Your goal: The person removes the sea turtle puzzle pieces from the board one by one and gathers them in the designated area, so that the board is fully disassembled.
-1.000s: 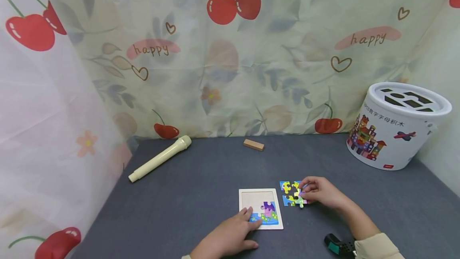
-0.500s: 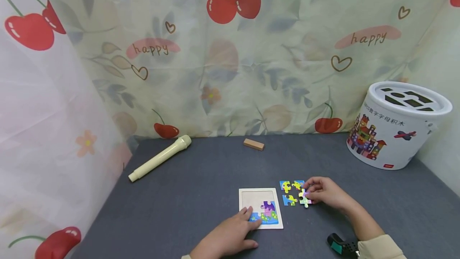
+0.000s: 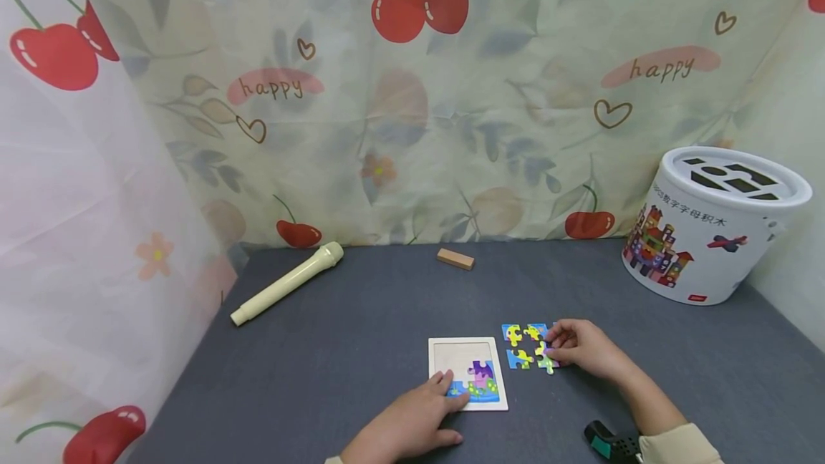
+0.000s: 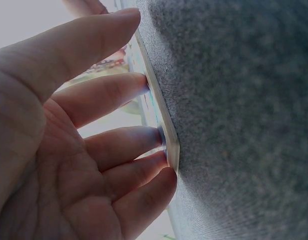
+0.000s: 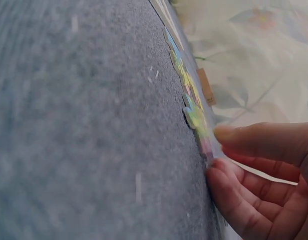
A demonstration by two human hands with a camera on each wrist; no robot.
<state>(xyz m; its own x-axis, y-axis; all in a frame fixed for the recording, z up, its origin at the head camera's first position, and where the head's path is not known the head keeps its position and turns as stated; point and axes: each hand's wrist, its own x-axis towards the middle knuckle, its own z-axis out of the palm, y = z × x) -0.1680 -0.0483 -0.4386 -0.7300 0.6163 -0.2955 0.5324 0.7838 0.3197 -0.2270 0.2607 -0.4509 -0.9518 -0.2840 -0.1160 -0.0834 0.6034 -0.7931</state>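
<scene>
A square wooden puzzle tray (image 3: 451,351) lies flat on the dark table, with joined purple, blue and green pieces (image 3: 482,378) in its lower right part. My left hand (image 3: 415,414) rests its spread fingertips on the tray's lower left; in the left wrist view the fingers (image 4: 111,95) reach the tray's edge (image 4: 169,132). To the right of the tray lie several loose jigsaw pieces (image 3: 518,358). With thumb and fingertips, my right hand (image 3: 583,351) pinches the right edge of a green and pink jigsaw piece (image 3: 546,361), low at the table surface.
A cream microphone-shaped stick (image 3: 286,285) lies at the back left. A small wooden block (image 3: 455,259) sits near the back edge. At the right stands a white lidded bucket (image 3: 702,235). A black and green device (image 3: 609,442) lies beside my right forearm.
My right hand has slid the green and pink jigsaw piece a little to the right, away from the blue-yellow piece beside it. My left hand has stayed on the tray.
</scene>
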